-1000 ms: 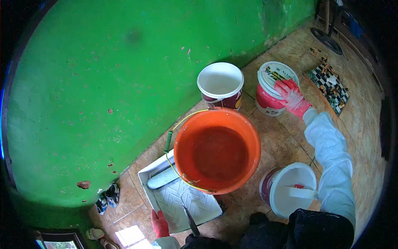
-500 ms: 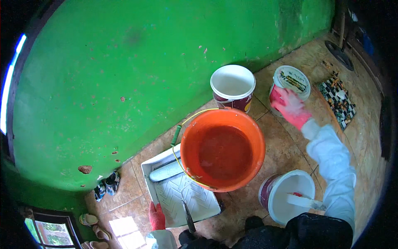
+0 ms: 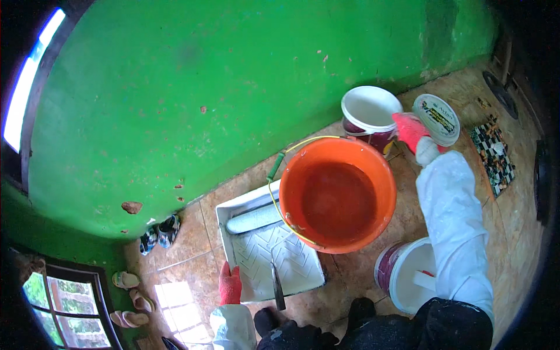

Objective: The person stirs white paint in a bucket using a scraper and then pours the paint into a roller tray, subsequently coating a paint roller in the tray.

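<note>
My gloved right hand (image 3: 413, 133) reaches to the white-rimmed bucket (image 3: 371, 111), beside a lidded bucket (image 3: 436, 119); its fingers are curled, their hold hidden. Below them sits an orange bucket (image 3: 341, 210) with a yellow wire handle, overlapping the white paint tray (image 3: 303, 274). A roller (image 3: 248, 221) lies in the tray, and a dark-handled metal tool (image 3: 277, 286) rests across its front. My gloved left hand (image 3: 230, 284) touches the tray's left edge, fingers stretched apart. Lower right, partly behind my right sleeve, is another white bucket (image 3: 405, 268) with a pale flat object inside.
A green wall (image 3: 175, 87) with chipped patches runs along the back. A chessboard (image 3: 490, 157) with scattered pieces and a dark round base (image 3: 499, 93) are at the right. Patterned footwear (image 3: 169, 230), sandals (image 3: 140, 300) and a window (image 3: 70, 303) are at the left.
The view has shifted, bringing more window into sight. My right hand has moved from the lidded bucket toward the white-rimmed bucket's side. My left hand stays at the tray's edge.
</note>
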A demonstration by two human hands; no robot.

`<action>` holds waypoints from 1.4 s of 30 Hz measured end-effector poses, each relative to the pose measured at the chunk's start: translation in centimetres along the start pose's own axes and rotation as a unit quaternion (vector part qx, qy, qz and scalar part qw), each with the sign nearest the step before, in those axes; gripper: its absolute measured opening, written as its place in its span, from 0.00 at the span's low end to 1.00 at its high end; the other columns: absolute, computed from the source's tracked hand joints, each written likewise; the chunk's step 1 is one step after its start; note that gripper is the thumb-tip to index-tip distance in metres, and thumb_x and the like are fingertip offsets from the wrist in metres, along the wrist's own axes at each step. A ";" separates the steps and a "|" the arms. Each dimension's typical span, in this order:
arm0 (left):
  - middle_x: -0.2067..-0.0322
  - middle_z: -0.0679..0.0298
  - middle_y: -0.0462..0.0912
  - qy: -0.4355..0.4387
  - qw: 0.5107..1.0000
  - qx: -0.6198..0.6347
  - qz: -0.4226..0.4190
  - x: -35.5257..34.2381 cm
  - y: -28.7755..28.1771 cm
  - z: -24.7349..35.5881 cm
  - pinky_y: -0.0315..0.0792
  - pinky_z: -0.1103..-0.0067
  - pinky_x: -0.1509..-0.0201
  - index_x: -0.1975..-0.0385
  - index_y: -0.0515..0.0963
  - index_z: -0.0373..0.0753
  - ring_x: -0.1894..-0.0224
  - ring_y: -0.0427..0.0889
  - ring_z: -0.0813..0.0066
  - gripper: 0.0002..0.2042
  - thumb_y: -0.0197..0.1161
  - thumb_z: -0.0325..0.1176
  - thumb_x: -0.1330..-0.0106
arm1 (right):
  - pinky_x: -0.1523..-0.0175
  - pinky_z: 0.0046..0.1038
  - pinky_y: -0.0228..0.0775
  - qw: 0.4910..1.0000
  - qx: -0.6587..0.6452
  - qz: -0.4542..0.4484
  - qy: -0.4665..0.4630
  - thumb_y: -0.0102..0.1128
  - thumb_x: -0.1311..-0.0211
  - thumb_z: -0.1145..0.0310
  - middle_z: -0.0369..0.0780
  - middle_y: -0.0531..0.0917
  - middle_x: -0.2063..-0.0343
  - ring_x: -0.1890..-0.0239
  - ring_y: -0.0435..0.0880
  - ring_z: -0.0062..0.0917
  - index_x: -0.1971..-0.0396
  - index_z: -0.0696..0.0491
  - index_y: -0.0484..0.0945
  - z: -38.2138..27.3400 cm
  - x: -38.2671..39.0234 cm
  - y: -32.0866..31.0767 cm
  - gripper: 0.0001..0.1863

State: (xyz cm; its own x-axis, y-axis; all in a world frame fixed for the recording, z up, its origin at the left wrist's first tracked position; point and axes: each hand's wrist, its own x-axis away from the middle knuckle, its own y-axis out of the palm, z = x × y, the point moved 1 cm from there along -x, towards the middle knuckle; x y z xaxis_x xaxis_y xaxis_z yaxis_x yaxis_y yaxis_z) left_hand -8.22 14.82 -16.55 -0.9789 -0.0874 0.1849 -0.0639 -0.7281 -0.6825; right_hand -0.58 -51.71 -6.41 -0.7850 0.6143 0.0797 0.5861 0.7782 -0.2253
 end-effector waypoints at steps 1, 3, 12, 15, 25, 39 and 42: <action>0.61 0.56 0.79 0.000 0.999 0.040 -0.011 -0.1 0.5 0.0 0.68 0.73 0.54 0.56 0.72 0.36 0.57 0.77 0.64 0.13 0.53 0.32 0.39 | 0.62 0.32 0.71 0.981 0.159 -0.025 -0.105 0.57 0.48 0.59 0.45 0.79 0.67 0.65 0.78 0.31 0.61 0.56 0.75 0.6 -0.1 -2.1 0.18; 0.62 0.56 0.79 0.004 0.999 0.037 -0.014 -0.4 0.8 0.0 0.68 0.73 0.54 0.56 0.71 0.36 0.57 0.77 0.64 0.13 0.53 0.32 0.39 | 0.54 0.35 0.70 0.844 0.437 -0.029 -0.308 0.56 0.50 0.62 0.49 0.77 0.61 0.59 0.77 0.38 0.58 0.58 0.74 1.0 0.5 -5.1 0.20; 0.61 0.60 0.80 -0.013 0.999 0.052 -0.004 0.5 0.4 0.3 0.69 0.77 0.54 0.54 0.71 0.35 0.58 0.77 0.72 0.13 0.52 0.29 0.37 | 0.54 0.36 0.67 0.922 0.338 -0.178 0.064 0.51 0.45 0.52 0.49 0.78 0.61 0.58 0.78 0.38 0.55 0.58 0.72 -6.3 13.7 2.8 0.26; 0.58 0.58 0.79 0.005 0.998 0.060 -0.022 0.3 1.1 1.3 0.68 0.76 0.53 0.50 0.69 0.36 0.56 0.77 0.69 0.15 0.52 0.30 0.37 | 0.58 0.30 0.69 0.955 0.231 -0.187 0.009 0.54 0.45 0.58 0.44 0.79 0.63 0.61 0.78 0.32 0.52 0.57 0.70 -2.8 14.5 2.5 0.23; 0.58 0.55 0.78 0.017 0.999 0.039 -0.029 -1.0 2.9 4.6 0.67 0.72 0.51 0.50 0.69 0.36 0.54 0.76 0.62 0.16 0.50 0.36 0.36 | 0.86 0.21 0.65 0.967 0.079 -0.205 0.126 0.54 0.43 0.64 0.35 0.80 0.68 0.82 0.77 0.19 0.47 0.52 0.66 -1.3 16.4 -2.6 0.23; 0.59 0.54 0.79 0.010 0.995 0.092 -0.045 -4.6 7.0 5.9 0.69 0.72 0.54 0.49 0.69 0.39 0.56 0.78 0.61 0.18 0.51 0.39 0.36 | 0.74 0.23 0.73 0.981 0.032 -0.147 0.125 0.53 0.46 0.71 0.36 0.81 0.63 0.72 0.80 0.20 0.48 0.52 0.71 -0.9 16.2 -9.4 0.21; 0.62 0.54 0.79 0.024 0.997 0.073 -0.026 -4.0 8.5 8.1 0.69 0.72 0.56 0.50 0.69 0.38 0.58 0.78 0.62 0.17 0.51 0.38 0.36 | 0.75 0.23 0.72 0.979 0.065 -0.156 0.116 0.53 0.46 0.71 0.35 0.81 0.64 0.73 0.80 0.20 0.48 0.51 0.71 -0.9 15.7 -10.4 0.22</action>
State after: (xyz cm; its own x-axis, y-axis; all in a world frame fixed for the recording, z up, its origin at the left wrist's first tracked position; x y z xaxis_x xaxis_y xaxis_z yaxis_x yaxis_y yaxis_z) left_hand -3.31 3.47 -17.35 -0.9835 -0.0174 0.1802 -0.0884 -0.8225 -0.5618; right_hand -18.79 -50.06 -1.91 -0.8460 0.3745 0.3795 0.2832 0.9187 -0.2754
